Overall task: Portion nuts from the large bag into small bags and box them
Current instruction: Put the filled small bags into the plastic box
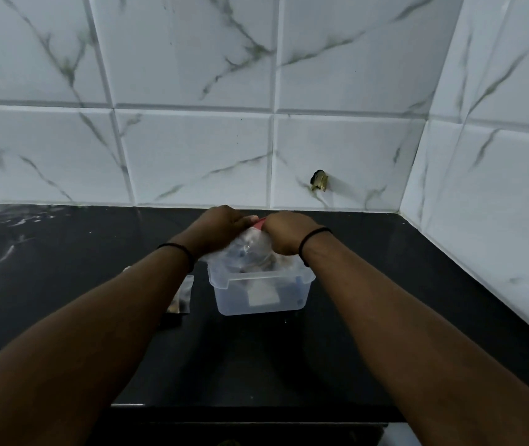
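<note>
A clear plastic bag (pixel 250 249) with a red strip at its top stands in a translucent plastic box (pixel 261 296) on the black counter. My left hand (pixel 221 228) and my right hand (pixel 285 231) both pinch the bag's top edge, side by side, fingers curled over the red strip. Dark contents show dimly through the bag and the box wall. Left of the box a small clear bag (pixel 181 297) with some nuts lies flat on the counter, partly hidden by my left forearm.
The black counter (pixel 369 284) ends at a white marble-tiled wall behind and on the right. A small dark fitting (pixel 319 181) sticks out of the back wall above the counter. The counter's front edge runs along the bottom.
</note>
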